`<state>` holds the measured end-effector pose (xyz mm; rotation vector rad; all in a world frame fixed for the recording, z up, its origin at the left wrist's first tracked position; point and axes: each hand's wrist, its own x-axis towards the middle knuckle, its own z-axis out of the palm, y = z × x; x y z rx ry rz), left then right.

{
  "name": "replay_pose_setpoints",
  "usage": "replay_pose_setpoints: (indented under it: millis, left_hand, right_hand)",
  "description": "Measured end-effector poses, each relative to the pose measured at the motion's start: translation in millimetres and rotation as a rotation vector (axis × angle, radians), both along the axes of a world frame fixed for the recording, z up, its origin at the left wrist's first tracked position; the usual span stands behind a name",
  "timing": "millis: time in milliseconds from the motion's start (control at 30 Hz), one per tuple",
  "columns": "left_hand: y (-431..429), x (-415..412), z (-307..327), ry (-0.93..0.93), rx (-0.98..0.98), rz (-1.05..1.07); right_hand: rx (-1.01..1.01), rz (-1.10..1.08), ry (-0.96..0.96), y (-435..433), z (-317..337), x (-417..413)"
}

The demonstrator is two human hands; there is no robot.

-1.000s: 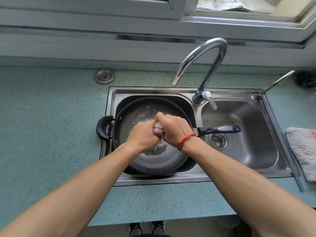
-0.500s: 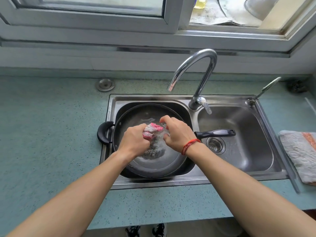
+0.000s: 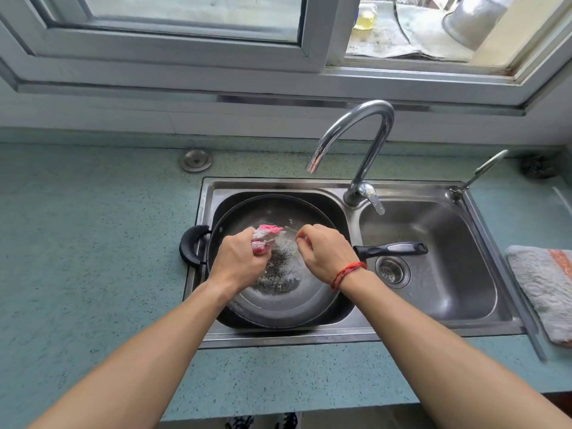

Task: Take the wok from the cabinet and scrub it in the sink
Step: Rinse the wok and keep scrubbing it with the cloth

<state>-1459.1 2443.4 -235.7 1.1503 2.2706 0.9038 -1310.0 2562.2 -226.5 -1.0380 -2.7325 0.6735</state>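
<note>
Left hand [image 3: 240,258]: fingers curled tight round a pink-and-white cloth [image 3: 267,235], which is bunched and held over the wok's interior. Right hand [image 3: 325,252]: fingers curled in, nothing visible in them, just apart from the cloth; red string bracelet [image 3: 348,272] on the wrist.

Both hands sit above the wok [image 3: 278,308], which fills the left basin of the 2-basin steel sink [image 3: 278,337]. Dark specks and wet film [image 3: 278,267] at the wok's bottom. Its loop handle [image 3: 192,246] overhangs the sink's left rim; its long handle [image 3: 390,249] reaches across the divider over the right basin, above the drain strainer [image 3: 392,270].

Gooseneck faucet [image 3: 356,144] has its spout over the left basin. Speckled teal counter [image 3: 93,243] surrounds the sink; a grey towel [image 3: 544,289] lies at the right.
</note>
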Motion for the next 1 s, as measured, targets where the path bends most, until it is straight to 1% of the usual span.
replay_pose_setpoints:
  millis: [133, 300, 367, 500, 700, 800, 867, 933, 1000]
  left_hand:
    - [-4.7, -8.6, 0.6, -0.002, 0.004, 0.045]
    - [-10.5, -28.9, 4.0, 0.019, -0.029, 0.158]
    - [-14.2, -40.0, 5.1, 0.016, -0.039, 0.228]
    - [-25.0, -65.4, -0.6, 0.012, -0.062, 0.396]
    - [-42.5, -97.4, -24.8, 0.016, -0.153, 0.616]
    - [-46.2, -103.3, -34.1, -0.018, -0.178, 0.673]
    - [-45.4, -103.2, -36.6, -0.041, -0.188, 0.696]
    - [-43.6, -103.0, -38.9, -0.064, -0.190, 0.712]
    - [-41.7, -102.5, -40.2, -0.089, -0.195, 0.737]
  right_hand:
    - [-0.031, -0.039, 0.047, 5.3, -2.2, 4.0]
    - [-0.094, -0.142, 0.036, 19.5, -1.6, 16.8]
    - [-0.122, -0.233, 0.033, 29.5, -3.3, 27.9]
    - [-0.185, -0.484, 0.073, 52.9, -11.0, 56.9]
    - [-0.247, -0.854, -0.030, 74.9, -35.3, 103.3]
    - [-0.331, -0.942, -0.171, 76.9, -47.6, 113.6]
    - [-0.415, -0.997, -0.186, 79.2, -53.9, 116.3]
    - [-0.526, -1.058, -0.133, 81.0, -62.1, 116.5]
    - [-0.659, -1.165, 0.064, 81.0, -72.4, 114.8]
